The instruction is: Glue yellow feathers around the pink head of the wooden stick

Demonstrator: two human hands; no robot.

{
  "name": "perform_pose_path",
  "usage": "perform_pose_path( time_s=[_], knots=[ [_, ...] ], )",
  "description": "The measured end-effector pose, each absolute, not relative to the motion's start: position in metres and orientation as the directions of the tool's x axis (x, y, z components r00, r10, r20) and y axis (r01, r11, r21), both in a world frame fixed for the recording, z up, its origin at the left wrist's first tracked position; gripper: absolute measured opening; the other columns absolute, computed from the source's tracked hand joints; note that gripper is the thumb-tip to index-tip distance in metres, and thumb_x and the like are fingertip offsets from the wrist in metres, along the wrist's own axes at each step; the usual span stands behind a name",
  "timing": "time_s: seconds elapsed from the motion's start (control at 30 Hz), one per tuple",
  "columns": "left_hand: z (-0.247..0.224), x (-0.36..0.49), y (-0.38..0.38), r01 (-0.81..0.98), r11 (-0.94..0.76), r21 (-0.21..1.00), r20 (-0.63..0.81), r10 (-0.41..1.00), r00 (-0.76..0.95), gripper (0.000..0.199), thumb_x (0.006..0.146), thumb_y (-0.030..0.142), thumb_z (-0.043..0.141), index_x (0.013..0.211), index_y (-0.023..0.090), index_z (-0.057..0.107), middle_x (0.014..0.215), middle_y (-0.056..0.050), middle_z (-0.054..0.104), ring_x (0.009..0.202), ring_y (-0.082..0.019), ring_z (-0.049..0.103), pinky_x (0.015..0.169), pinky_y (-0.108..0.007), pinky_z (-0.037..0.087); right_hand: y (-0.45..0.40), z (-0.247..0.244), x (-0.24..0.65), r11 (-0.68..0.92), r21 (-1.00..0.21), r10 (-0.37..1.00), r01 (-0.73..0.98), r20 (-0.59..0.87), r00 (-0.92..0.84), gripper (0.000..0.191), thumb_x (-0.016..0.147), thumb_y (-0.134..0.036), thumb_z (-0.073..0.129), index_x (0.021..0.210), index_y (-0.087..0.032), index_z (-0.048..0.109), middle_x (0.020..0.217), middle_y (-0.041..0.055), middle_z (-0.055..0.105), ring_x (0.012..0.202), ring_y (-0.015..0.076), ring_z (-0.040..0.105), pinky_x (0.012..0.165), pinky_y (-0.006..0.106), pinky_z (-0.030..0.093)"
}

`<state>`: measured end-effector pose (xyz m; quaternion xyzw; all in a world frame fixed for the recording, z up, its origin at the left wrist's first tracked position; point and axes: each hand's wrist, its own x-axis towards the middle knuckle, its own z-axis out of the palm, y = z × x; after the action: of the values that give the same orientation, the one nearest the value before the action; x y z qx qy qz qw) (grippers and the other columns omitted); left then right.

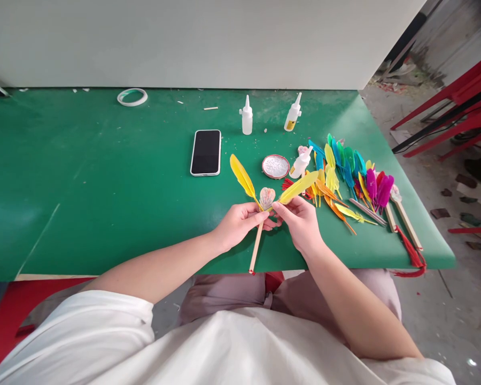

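Between my hands is a wooden stick (pixel 257 248) with a rounded, pinkish-white head (pixel 267 198) at its top; its lower end points toward me. My left hand (pixel 242 222) is closed around the upper stick, near the base of a yellow feather (pixel 242 175) that slants up to the left. With finger and thumb my right hand (pixel 299 216) pinches a paler yellow feather (pixel 299 187) by its quill, beside the head and slanting up to the right. My fingers partly hide where the quills meet the stick.
On the green table (pixel 104 187) lie a phone (pixel 206 153), a tape roll (pixel 132 97) and a shallow dish (pixel 276 166). Several white squeeze bottles (pixel 247 116) stand around. Coloured feathers (pixel 348 160) pile up at right, near another tasselled stick (pixel 408 222). A pale panel (pixel 184 43) borders the back.
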<state>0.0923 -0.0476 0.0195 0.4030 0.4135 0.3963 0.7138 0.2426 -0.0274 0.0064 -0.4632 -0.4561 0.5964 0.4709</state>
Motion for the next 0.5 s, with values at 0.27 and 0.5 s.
perform_pose_path(
  time_s=[0.27,0.5],
  knots=[
    [0.015,0.0931,-0.0502,-0.236,0.31,0.921,-0.221,0.915,0.338,0.031,0.078,0.036,0.062,0.096,0.011,0.062,0.087,-0.008,0.068,0.08,-0.018,0.065,0.077,-0.031,0.05,-0.0273,0.0098,0.2412,-0.137,-0.982,0.984,-0.132,-0.12,-0.132,0.022,0.065,-0.036,0.07,0.072,-0.019,0.058,0.063,-0.0024,0.062,0.055,0.0097,0.056,0.045,0.021,0.044],
    [0.0142,0.0932,-0.0498,-0.236,0.309,0.921,-0.224,0.918,0.327,0.035,0.077,0.038,0.062,0.099,0.01,0.062,0.088,-0.009,0.068,0.08,-0.019,0.065,0.079,-0.033,0.05,-0.0276,0.0148,0.2397,-0.171,-0.976,0.98,-0.133,-0.154,-0.128,0.025,0.063,-0.039,0.07,0.07,-0.019,0.056,0.062,-0.0016,0.063,0.054,0.0104,0.057,0.044,0.021,0.044]
  ],
)
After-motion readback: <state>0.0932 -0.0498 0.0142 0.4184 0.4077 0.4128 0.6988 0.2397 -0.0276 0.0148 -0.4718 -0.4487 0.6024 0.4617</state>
